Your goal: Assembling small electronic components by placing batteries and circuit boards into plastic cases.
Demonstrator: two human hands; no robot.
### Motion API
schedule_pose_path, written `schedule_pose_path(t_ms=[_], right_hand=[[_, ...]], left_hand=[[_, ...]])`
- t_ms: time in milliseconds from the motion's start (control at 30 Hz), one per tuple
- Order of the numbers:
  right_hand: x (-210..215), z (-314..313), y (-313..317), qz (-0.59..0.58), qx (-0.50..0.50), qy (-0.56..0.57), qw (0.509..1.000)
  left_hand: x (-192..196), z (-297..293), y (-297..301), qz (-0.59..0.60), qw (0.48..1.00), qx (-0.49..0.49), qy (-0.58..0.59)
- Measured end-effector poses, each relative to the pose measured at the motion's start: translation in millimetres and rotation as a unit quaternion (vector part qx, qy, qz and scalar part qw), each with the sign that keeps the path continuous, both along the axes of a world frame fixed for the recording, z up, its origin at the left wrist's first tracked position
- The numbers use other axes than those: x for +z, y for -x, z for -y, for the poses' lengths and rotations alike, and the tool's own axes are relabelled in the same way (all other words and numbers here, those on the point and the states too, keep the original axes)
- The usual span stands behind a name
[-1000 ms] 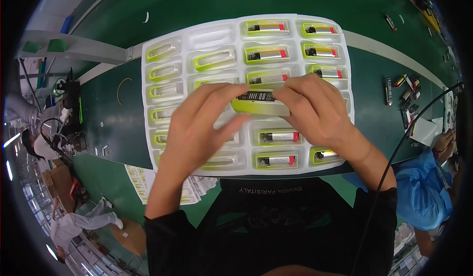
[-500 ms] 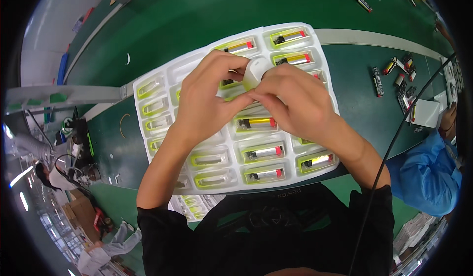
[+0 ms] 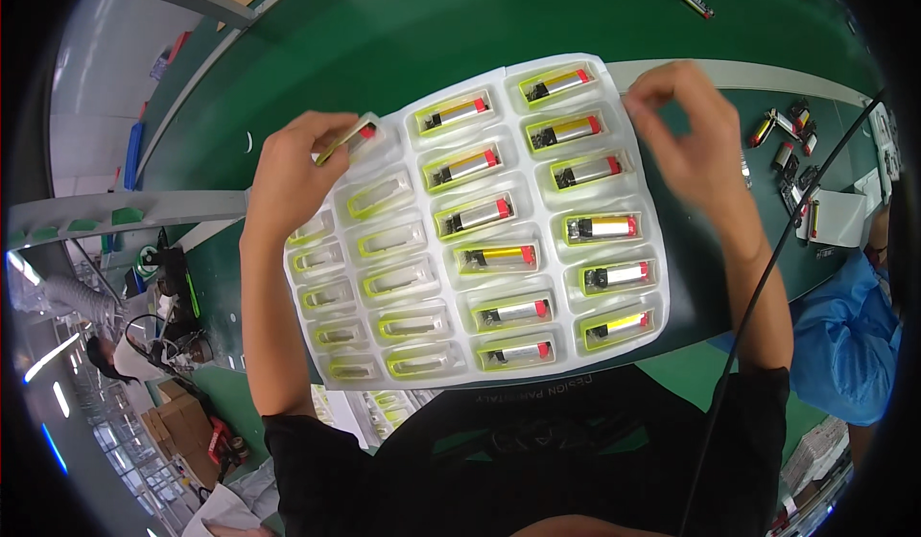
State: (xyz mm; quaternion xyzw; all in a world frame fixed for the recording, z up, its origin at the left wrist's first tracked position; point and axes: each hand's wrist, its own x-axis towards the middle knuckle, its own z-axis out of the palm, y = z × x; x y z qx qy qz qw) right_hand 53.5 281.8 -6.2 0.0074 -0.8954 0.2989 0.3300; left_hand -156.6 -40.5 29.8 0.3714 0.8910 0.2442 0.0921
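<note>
My left hand (image 3: 297, 173) pinches a small clear case with a yellow-green edge (image 3: 347, 141); something red shows inside it. The case is tilted over the far left part of a white moulded tray (image 3: 507, 69). Off the tray's far right corner, my right hand (image 3: 689, 127) has its thumb and fingertips drawn together; whatever is between them is too small to make out. Two right columns of the tray hold yellow-green-edged cases with small cylindrical batteries (image 3: 460, 166), silver or gold with red ends. Further left, the cases (image 3: 389, 240) show no batteries.
Loose batteries (image 3: 782, 158) lie on the green table (image 3: 432, 14) at right, near a white box (image 3: 833, 219). Another battery (image 3: 693, 0) lies at the far right. A black cable (image 3: 758, 297) crosses the right side. A co-worker's blue sleeve (image 3: 844, 336) is beyond it.
My hands have parted from over the tray's middle. The left has gone left with the case; the right has moved right and away from me. More of the tray shows.
</note>
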Motion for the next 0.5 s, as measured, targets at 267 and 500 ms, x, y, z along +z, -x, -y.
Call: schedule_pose_path(t_ms=[267, 500], right_hand=[[-17, -208, 33, 0.213, -0.253, -0.114, 0.937], [-47, -214, 73, 0.258, -0.201, -0.184, 0.927]], left_hand=[[-21, -1, 14, 0.047, 0.998, -0.034, 0.011], [-28, -4, -6, -0.086, 0.995, 0.004, -0.046]])
